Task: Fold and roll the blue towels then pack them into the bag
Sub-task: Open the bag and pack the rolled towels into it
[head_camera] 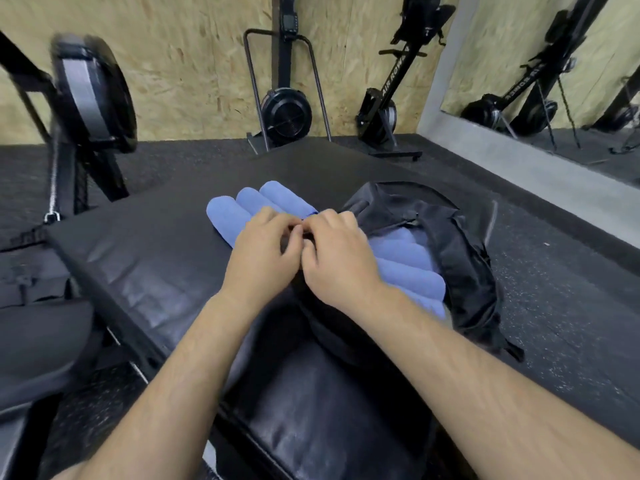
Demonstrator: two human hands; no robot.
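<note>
Packing half done: rolled towels point(408, 271) are stowed in the bag point(460, 258) at the bench's point(138, 258) right edge; three rolls point(242, 209) are left outside. Bag rim is apparently pinched by curled fingers of left hand point(266, 251) and right hand point(339, 258).

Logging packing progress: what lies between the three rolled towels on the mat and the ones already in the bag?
In the head view, the left hand and right hand fill that gap, both curled at the near rim of the bag.

Even indoor light, blurred, bowed edges
</note>
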